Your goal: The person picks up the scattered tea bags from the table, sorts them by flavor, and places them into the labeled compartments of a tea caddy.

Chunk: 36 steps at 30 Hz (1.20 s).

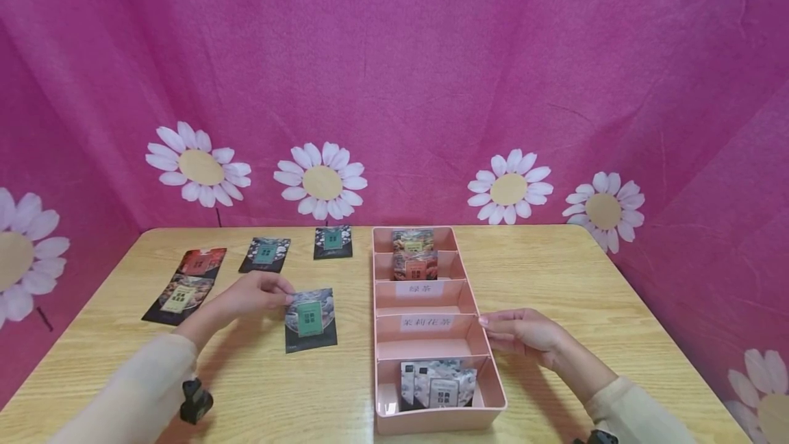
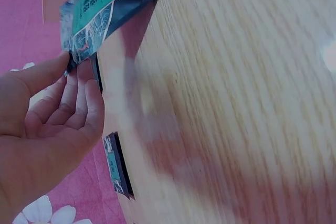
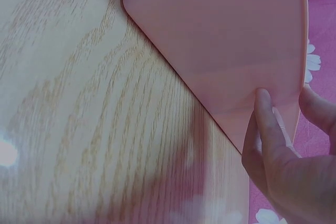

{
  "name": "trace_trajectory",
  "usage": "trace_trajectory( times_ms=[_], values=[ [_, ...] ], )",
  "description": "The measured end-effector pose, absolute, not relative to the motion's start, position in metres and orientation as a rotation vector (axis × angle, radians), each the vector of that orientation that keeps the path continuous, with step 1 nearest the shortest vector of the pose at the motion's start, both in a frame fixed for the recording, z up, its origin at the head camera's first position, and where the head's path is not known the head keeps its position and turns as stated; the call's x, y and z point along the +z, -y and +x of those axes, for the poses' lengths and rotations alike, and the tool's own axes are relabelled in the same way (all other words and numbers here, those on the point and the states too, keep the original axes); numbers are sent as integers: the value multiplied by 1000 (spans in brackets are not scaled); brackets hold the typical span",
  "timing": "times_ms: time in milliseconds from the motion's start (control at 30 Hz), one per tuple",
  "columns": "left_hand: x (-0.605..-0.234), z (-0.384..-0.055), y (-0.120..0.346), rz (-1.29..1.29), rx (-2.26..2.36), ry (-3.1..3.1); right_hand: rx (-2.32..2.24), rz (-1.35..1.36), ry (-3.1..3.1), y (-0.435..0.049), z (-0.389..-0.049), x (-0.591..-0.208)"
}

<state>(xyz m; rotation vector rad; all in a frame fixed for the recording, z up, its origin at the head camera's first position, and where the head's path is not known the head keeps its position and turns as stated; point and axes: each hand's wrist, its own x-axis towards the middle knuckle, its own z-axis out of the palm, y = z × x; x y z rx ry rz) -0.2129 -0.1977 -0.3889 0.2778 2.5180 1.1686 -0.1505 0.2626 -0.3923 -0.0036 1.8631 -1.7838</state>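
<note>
My left hand (image 1: pixel 259 293) pinches a corner of a dark tea sachet with a green label (image 1: pixel 310 319) between thumb and fingers. In the left wrist view that sachet (image 2: pixel 97 11) is tilted above the wood, casting a shadow. A long pink divided box (image 1: pixel 425 348) stands to the right of it. At the box's right side is my right hand (image 1: pixel 530 334), thumb at the rim. The right wrist view shows its fairly straight fingers (image 3: pixel 268 124) touching the outer wall. White-labelled sachets (image 1: pixel 440 389) lie in the nearest compartment, yellow (image 1: pixel 413 241) and red (image 1: pixel 416 267) ones in the two farthest.
Two green-labelled sachets (image 1: pixel 265 255) (image 1: pixel 333 242) lie at the back of the wooden table (image 1: pixel 246 389). A red-labelled sachet (image 1: pixel 200 262) and a yellow-labelled one (image 1: pixel 181 298) overlap at the left. A pink flowered cloth (image 1: pixel 407 88) hangs behind the table.
</note>
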Motion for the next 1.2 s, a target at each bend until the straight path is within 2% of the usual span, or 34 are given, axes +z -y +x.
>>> trace_trajectory(
  times_ms=[667, 1200],
  values=[
    [-364, -208, 187, 368, 1233, -2520, -1811, -12, -1848, -260, -149, -391],
    [-317, -214, 168, 449, 1161, -2594, -1826, -23, -1832, -262, -149, -393]
  ],
)
